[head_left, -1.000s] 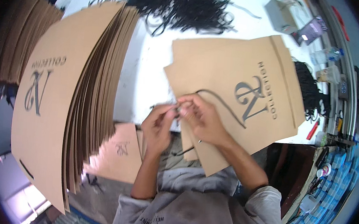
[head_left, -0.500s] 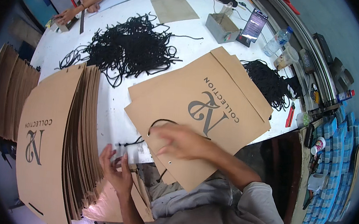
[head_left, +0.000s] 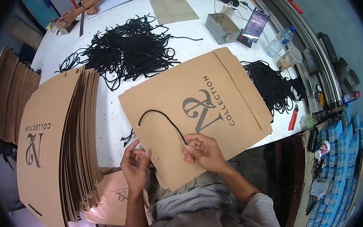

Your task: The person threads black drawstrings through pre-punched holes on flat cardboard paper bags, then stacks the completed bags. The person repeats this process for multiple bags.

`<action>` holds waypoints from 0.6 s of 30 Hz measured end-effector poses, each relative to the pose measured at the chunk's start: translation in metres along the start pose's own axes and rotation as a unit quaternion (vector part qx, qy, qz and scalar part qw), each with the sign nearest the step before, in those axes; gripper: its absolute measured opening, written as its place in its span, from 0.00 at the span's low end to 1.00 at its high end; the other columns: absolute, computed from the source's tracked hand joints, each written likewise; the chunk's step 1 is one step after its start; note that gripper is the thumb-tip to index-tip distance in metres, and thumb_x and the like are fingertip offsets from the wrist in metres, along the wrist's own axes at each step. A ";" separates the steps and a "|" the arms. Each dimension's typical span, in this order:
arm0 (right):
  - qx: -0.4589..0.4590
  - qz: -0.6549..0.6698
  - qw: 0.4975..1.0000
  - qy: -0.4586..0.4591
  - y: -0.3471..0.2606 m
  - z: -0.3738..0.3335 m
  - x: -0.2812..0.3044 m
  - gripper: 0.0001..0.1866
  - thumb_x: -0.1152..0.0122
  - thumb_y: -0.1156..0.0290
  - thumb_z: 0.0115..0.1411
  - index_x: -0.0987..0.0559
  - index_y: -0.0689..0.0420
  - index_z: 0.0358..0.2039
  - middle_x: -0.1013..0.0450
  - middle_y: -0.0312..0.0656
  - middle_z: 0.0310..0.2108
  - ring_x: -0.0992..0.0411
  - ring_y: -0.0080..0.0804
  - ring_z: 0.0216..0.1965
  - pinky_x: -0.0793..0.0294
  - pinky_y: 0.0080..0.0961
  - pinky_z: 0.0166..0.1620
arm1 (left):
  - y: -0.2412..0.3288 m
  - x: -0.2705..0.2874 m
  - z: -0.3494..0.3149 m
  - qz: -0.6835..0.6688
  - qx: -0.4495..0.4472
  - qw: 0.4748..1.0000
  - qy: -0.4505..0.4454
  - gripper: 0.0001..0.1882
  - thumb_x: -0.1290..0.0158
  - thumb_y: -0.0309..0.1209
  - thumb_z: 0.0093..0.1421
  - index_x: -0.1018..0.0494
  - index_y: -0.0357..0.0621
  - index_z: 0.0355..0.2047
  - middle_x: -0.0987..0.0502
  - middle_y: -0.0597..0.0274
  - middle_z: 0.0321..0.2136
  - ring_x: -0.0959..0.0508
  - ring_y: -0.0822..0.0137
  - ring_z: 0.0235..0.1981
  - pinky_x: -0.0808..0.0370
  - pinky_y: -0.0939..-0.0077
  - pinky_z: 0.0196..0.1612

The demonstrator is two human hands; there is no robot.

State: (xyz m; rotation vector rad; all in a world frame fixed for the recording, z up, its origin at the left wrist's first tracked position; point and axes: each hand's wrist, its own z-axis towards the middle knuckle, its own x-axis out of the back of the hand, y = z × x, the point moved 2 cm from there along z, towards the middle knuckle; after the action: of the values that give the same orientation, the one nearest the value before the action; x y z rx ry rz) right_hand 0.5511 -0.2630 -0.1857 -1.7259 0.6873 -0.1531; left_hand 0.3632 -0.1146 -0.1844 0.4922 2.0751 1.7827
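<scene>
A flat brown paper bag (head_left: 166,95) with dark print lies tilted over the table's near edge, on top of another bag. A black cord (head_left: 161,112) comes up through a hole near its left edge and arches over the paper. My right hand (head_left: 204,153) pinches the free end of that cord just above the bag. Beyond the bag's left edge, a knotted black cord end (head_left: 127,139) shows on the table. My left hand (head_left: 135,165) is beside the bag's lower left edge, fingers apart and nothing visible in them. A second hole sits between my hands.
A thick row of brown bags (head_left: 47,133) stands at left. Black cords lie in a large heap (head_left: 129,49) and a smaller heap (head_left: 269,84). At right are a red cutter (head_left: 293,119), a bottle (head_left: 280,41) and a phone (head_left: 255,25). Another person's hand (head_left: 67,18) is at far left.
My right hand has moved right and down, drawing out a longer arc of cord. The top bag has shifted left and covers more of the lower one. My left hand has moved right.
</scene>
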 end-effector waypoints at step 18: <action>0.161 -0.069 0.984 0.040 0.023 0.035 -0.049 0.02 0.37 0.82 0.64 0.22 0.63 0.36 0.26 0.33 0.31 0.33 0.13 0.28 0.33 0.14 0.30 | -0.013 -0.002 0.026 -0.034 0.071 0.994 -0.082 0.22 0.43 0.22 0.67 0.36 0.36 0.59 0.19 0.60 0.31 0.22 0.78 0.29 0.28 0.84 0.30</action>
State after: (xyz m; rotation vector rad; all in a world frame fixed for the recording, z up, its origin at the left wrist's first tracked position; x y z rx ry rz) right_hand 0.5183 -0.2108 -0.2043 -1.4609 0.5657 -0.4094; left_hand 0.3770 -0.0954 -0.2011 0.5791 2.0871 1.5107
